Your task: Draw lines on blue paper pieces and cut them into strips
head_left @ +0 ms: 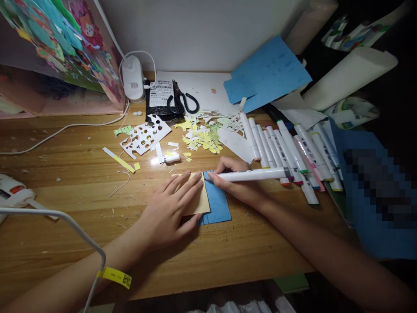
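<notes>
On the wooden desk point(65, 174) lies a blue paper point(219, 204) with a tan card point(199, 204) overlapping its left edge. My left hand point(169, 213) presses the card flat, fingers spread; my right hand point(237, 182) pinches a white marker point(254, 174), tip at the card's edge. Markers in a row point(293, 152) and paper scraps point(202, 137) lie beyond.

Bare desk point(65, 182) lies open leftward; markers point(293, 152) and scraps point(202, 137) crowd right and behind.

Tan card point(199, 201): near half covered by left hand point(169, 208). Blue card point(217, 203) partly under tan card. Pixelated patch point(379, 187) right of right hand point(239, 182), contents unreadable. Package label point(160, 93) beyond the hands: print too small.
</notes>
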Tool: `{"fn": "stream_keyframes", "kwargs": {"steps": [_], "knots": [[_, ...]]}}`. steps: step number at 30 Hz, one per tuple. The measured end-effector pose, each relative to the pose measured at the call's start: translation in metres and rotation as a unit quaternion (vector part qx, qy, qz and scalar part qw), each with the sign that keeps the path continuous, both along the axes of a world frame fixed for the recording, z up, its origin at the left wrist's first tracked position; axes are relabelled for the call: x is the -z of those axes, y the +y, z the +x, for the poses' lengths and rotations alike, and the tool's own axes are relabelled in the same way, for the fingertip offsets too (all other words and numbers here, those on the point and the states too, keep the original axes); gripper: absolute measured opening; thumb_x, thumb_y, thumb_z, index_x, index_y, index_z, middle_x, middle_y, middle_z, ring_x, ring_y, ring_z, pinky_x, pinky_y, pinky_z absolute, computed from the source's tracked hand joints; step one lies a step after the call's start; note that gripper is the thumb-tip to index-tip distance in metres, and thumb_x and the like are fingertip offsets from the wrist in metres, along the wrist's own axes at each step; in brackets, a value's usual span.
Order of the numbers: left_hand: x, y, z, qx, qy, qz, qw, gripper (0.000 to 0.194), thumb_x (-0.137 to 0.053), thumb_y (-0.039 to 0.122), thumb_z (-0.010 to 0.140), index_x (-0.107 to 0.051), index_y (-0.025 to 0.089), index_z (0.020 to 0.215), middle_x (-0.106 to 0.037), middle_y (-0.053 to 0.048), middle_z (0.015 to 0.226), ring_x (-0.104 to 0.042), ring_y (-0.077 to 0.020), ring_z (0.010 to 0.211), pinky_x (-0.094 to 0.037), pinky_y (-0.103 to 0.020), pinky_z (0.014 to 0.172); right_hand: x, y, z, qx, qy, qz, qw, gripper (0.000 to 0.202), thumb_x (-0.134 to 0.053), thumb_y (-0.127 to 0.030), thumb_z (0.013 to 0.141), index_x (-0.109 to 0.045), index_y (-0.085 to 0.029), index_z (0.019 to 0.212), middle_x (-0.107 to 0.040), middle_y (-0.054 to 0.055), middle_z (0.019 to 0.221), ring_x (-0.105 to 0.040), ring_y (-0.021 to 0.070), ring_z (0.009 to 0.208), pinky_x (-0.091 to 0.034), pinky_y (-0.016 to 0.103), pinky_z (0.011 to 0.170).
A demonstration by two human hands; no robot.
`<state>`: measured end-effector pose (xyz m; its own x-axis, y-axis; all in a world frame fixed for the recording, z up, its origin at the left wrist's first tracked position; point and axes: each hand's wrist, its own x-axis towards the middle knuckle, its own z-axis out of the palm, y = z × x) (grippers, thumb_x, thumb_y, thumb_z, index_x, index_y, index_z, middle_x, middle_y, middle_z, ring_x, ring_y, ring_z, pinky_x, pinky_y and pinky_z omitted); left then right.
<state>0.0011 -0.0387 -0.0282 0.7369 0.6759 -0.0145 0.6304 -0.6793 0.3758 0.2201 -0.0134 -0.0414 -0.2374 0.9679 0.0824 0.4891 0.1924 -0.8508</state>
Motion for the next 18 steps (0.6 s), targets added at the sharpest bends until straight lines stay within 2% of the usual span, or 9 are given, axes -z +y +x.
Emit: {"fn": "stream_keyframes", "kwargs": {"steps": [6, 18], "knots": [[-0.0011, 0.0005, 0.0000, 0.004, 0.015, -0.001, 1.000, 0.061, -0.046, 0.040, 0.088, -0.030, 0.018, 0.143, -0.029, -0.005, 0.150, -0.027, -0.0295, 0.135, -0.029, -0.049, 0.109, -0.0008, -0.0004, -0.0028, 0.020, 0.012, 0.005, 1.000, 0.027, -0.061, -0.038, 0.082, -0.048, -0.020, 0.067, -0.051, -0.004, 0.061, -0.044, 0.0101, 0.056, -0.032, 0.024, 0.053], [0.0021, -0.0003, 0.0000, -0.001, 0.022, 0.009, 1.000, 0.061, -0.042, 0.043, 0.090, -0.026, 0.020, 0.145, -0.028, -0.003, 0.150, -0.025, -0.0277, 0.136, -0.028, -0.047, 0.109, 0.0021, 0.0006, 0.0011, -0.031, -0.037, 0.037, 0.998, 0.028, -0.061, -0.031, 0.079, -0.045, -0.020, 0.059, -0.049, -0.003, 0.059, -0.041, 0.0103, 0.054, -0.030, 0.025, 0.051]]}}
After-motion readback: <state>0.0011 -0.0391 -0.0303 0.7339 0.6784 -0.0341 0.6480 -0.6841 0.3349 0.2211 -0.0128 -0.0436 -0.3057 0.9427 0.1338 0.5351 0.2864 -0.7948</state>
